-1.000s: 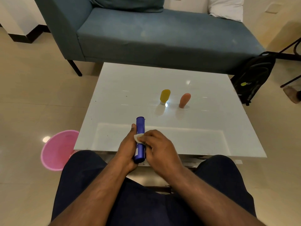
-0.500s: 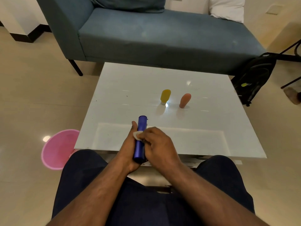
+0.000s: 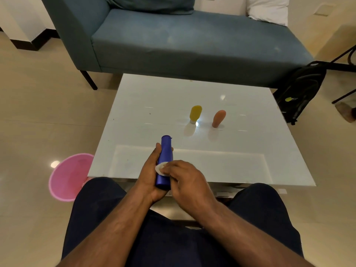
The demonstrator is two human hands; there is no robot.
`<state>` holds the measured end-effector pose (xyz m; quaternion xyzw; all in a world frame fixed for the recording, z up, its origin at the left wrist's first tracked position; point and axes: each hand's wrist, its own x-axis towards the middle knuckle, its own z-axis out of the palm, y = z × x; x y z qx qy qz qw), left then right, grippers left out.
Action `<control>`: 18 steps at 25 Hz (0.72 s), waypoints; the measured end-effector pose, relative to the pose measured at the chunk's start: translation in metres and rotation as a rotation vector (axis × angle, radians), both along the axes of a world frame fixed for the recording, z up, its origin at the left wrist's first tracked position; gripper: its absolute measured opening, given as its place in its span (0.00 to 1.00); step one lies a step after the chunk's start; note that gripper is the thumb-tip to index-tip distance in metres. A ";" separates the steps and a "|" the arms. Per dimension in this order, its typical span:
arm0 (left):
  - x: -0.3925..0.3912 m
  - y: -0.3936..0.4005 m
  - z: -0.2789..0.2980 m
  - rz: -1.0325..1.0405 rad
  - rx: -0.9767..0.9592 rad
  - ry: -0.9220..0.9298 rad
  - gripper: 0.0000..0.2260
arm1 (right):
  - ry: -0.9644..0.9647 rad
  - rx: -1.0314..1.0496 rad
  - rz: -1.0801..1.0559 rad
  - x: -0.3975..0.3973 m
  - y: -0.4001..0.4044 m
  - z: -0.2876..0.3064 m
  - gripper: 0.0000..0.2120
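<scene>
Gripping the blue bottle (image 3: pixel 165 155) from below, the left hand (image 3: pixel 149 176) wraps it with the thumb up one side and fingers curled round the other. It holds the bottle tilted away over the near edge of the white table (image 3: pixel 240 160), just above the lap. The right hand (image 3: pixel 185 176) is on top, fingertips bunched, pinching a small white pad (image 3: pixel 160 167) flat against the bottle's side about halfway along. A pink bin (image 3: pixel 67 178) sits on the floor just left of the table. Mid-tabletop, a yellow bottle (image 3: pixel 195 113) and an orange bottle (image 3: pixel 218 118) stand side by side, not touching. Beyond them is the blue sofa (image 3: pixel 183 45), with a black backpack (image 3: pixel 300 89) at its right end.
</scene>
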<state>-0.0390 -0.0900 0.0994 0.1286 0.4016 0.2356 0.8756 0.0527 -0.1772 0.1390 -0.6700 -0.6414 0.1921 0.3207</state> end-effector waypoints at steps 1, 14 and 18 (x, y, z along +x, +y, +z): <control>0.001 -0.001 0.000 -0.009 -0.012 -0.013 0.25 | 0.009 -0.010 -0.016 0.006 0.008 0.000 0.11; 0.002 -0.005 -0.001 -0.077 0.018 0.068 0.26 | -0.072 -0.030 -0.022 0.020 0.018 -0.003 0.10; 0.003 -0.008 0.004 -0.019 0.008 0.029 0.26 | -0.035 -0.072 -0.138 0.022 0.048 -0.002 0.09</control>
